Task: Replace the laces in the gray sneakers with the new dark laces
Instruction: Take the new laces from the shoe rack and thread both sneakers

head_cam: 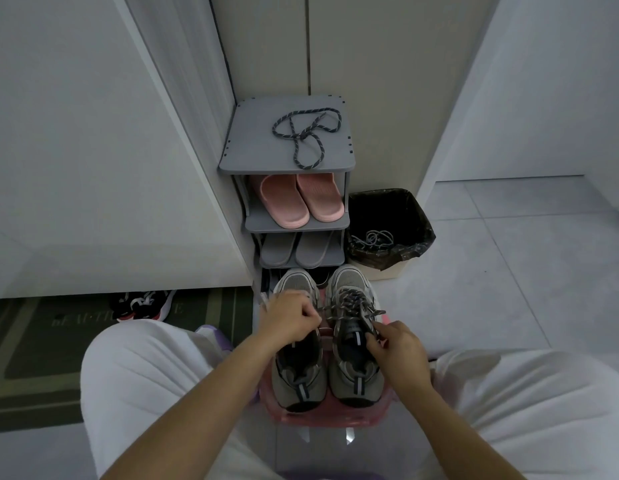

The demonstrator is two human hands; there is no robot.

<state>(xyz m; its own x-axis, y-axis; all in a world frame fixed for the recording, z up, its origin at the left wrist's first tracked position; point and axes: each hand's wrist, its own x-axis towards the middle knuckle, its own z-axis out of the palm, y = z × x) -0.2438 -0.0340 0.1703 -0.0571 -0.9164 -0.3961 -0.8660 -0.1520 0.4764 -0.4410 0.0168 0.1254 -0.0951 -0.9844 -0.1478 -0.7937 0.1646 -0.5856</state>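
Observation:
Two gray sneakers stand side by side on a pink stool [322, 419] between my knees. The right sneaker [353, 375] has a dark speckled lace [353, 301] threaded through its eyelets. My left hand [289, 320] hovers over the left sneaker [297, 379] and pinches one end of that lace, pulled taut to the left. My right hand [396, 351] pinches the other end beside the right sneaker's tongue. A second dark lace [306, 135] lies loose on top of the gray shoe rack [245, 157]. The left sneaker's eyelets are mostly hidden by my hand.
Pink slippers [301, 199] and gray slippers [294, 249] fill the rack's shelves. To its right a bin with a black liner [391, 230] holds pale old laces [375, 239]. A dark shoe [142, 304] lies on a green mat [41, 341] at left. Walls close in on both sides.

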